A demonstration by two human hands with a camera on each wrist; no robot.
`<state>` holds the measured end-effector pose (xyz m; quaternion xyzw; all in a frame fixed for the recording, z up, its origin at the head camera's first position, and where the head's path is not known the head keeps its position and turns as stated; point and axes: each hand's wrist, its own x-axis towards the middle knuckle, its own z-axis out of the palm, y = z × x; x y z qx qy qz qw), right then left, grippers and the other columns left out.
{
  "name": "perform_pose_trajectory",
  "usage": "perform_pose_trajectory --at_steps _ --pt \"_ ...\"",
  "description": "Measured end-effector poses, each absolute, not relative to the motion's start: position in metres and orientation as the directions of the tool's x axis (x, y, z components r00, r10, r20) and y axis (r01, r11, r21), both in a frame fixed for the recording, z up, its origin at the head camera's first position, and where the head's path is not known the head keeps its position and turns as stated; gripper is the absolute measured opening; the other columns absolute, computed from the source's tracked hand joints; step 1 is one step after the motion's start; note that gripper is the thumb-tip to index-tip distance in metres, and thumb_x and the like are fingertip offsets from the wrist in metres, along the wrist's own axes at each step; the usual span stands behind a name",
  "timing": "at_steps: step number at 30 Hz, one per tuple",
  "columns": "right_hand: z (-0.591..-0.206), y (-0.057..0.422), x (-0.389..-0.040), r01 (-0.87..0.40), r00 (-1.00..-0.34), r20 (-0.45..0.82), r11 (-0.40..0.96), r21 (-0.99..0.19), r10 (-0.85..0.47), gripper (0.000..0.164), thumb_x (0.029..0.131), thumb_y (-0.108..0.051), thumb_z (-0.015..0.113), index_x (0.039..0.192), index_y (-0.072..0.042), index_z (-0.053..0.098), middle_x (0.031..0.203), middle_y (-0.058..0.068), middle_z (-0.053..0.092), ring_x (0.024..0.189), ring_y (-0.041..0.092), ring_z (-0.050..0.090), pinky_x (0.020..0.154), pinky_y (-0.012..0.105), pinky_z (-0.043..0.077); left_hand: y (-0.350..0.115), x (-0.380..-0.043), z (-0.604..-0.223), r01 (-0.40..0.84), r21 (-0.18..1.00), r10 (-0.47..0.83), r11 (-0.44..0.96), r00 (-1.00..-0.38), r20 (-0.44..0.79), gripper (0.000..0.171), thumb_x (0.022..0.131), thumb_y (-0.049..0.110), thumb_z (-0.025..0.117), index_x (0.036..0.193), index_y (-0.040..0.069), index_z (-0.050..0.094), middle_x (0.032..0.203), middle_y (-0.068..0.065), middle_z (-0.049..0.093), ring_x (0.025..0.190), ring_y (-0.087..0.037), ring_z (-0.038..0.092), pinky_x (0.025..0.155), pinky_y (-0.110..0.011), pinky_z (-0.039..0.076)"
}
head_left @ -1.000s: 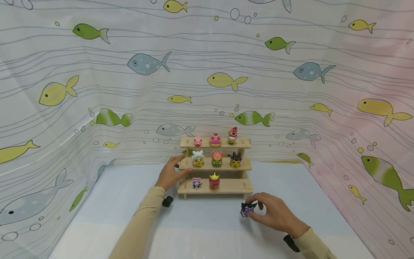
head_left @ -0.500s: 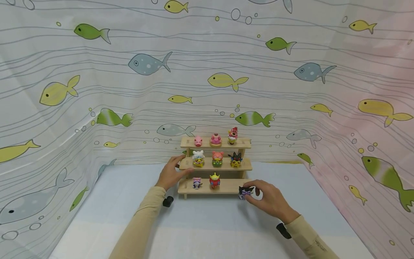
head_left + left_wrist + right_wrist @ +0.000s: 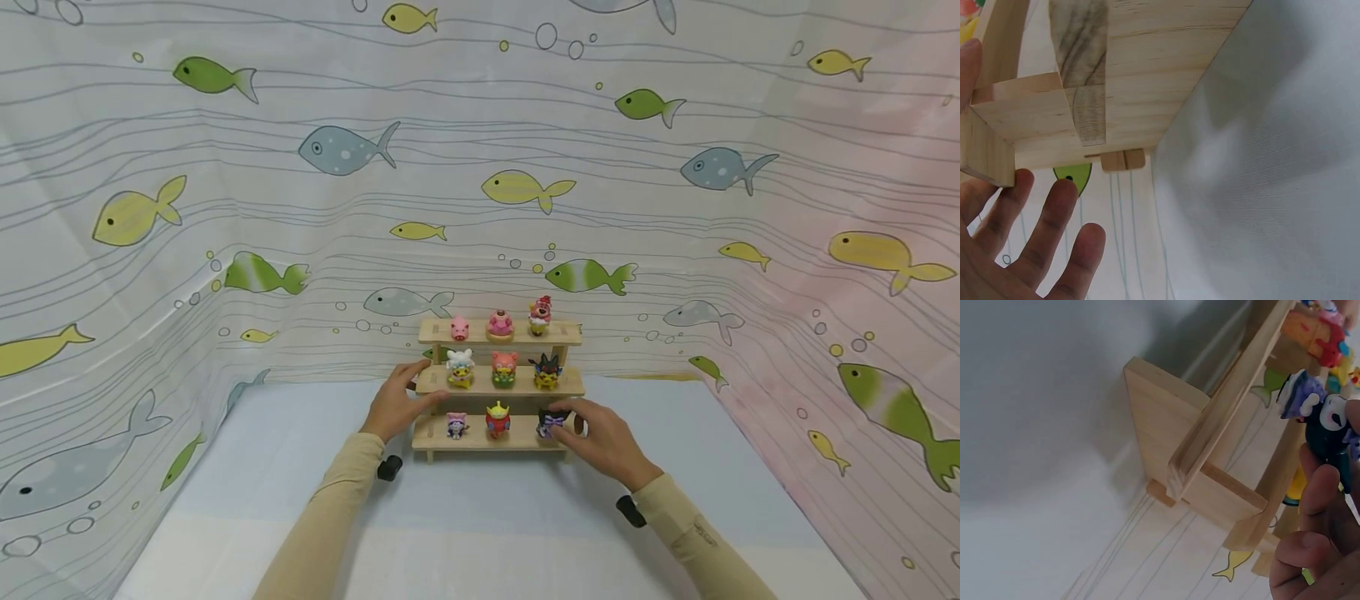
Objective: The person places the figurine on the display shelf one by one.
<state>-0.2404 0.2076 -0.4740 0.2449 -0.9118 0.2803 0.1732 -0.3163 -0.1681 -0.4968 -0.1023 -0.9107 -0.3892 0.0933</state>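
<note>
A three-tier wooden display stand [image 3: 525, 432] bears small toy figurines. My left hand [image 3: 396, 402] grips the left end of its middle board, thumb in front and fingers behind; in the left wrist view the fingers [image 3: 1054, 219] reach past the board's end. Between thumb and fingers, my right hand [image 3: 606, 437] pinches a black-and-purple figurine [image 3: 551, 423] at the right end of the lowest board. The right wrist view shows this figurine [image 3: 1329, 425] upright relative to the board, close over it. To its left on that tier are a red figurine [image 3: 497, 421] and a pink-and-purple figurine [image 3: 456, 425].
On the middle tier stand a white-hooded figurine [image 3: 460, 369], a pink one [image 3: 504, 369] and a dark-eared one [image 3: 547, 372]. Three pinkish figurines, including a pig [image 3: 460, 328], line the top tier. A fish-patterned curtain [image 3: 480, 250] hangs close behind the stand.
My right hand has carried the black-and-purple figurine up and leftward, from in front of the stand to the right end of the lowest board. The left hand has stayed put.
</note>
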Motion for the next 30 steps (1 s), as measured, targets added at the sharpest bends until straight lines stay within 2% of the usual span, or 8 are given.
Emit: perform_pose_trajectory --at_steps 6,13,16,25,30 --pt "-0.472 0.203 -0.248 -0.550 -0.818 0.449 0.717 -0.427 -0.360 0.033 0.088 -0.026 0.082 0.120 -0.020 0.073 0.094 -0.011 0.068 0.068 0.004 0.051 0.053 0.024 0.041 -0.167 -0.316 -0.495 0.273 0.687 0.118 0.673 -0.957 0.264 0.088 0.079 0.070 0.073 0.151 0.025 0.049 0.145 -0.007 0.050 0.113 -0.026 0.057 0.087 -0.046 0.052" --pt "-0.477 0.199 -0.251 -0.462 -0.884 0.327 0.732 -0.500 -0.335 0.035 0.090 -0.027 0.080 0.123 -0.021 0.071 0.089 -0.010 0.066 0.068 0.005 0.054 0.053 0.026 0.044 -0.166 -0.316 -0.496 0.271 0.688 0.116 0.674 -0.958 0.264 0.088 0.080 0.070 0.073 0.151 0.025 0.049 0.145 -0.006 0.050 0.112 -0.026 0.057 0.087 -0.046 0.052" --pt "-0.480 0.199 -0.253 -0.442 -0.896 0.301 0.727 -0.526 -0.328 0.036 0.091 -0.027 0.079 0.126 -0.021 0.069 0.092 -0.009 0.067 0.069 0.007 0.056 0.052 0.026 0.046 -0.166 -0.316 -0.496 0.270 0.690 0.115 0.671 -0.958 0.264 0.087 0.079 0.070 0.074 0.151 0.025 0.050 0.144 -0.006 0.051 0.112 -0.026 0.057 0.087 -0.047 0.052" --pt "-0.483 0.202 -0.252 -0.470 -0.878 0.354 0.713 -0.520 -0.322 0.043 0.090 -0.031 0.080 0.129 -0.023 0.066 0.105 -0.007 0.071 0.075 0.006 0.061 0.055 0.026 0.047 -0.165 -0.317 -0.499 0.270 0.691 0.112 0.671 -0.957 0.266 0.089 0.079 0.072 0.072 0.151 0.026 0.049 0.143 -0.005 0.051 0.112 -0.025 0.057 0.085 -0.046 0.053" --pt "-0.479 0.211 -0.242 -0.487 -0.846 0.463 0.735 -0.472 -0.263 0.043 0.091 -0.035 0.079 0.130 -0.024 0.065 0.114 -0.006 0.069 0.074 0.006 0.059 0.057 0.026 0.045 -0.166 -0.315 -0.499 0.265 0.684 0.129 0.680 -0.961 0.244 0.092 0.080 0.076 0.067 0.155 0.028 0.043 0.151 -0.005 0.045 0.120 -0.028 0.056 0.095 -0.051 0.051"
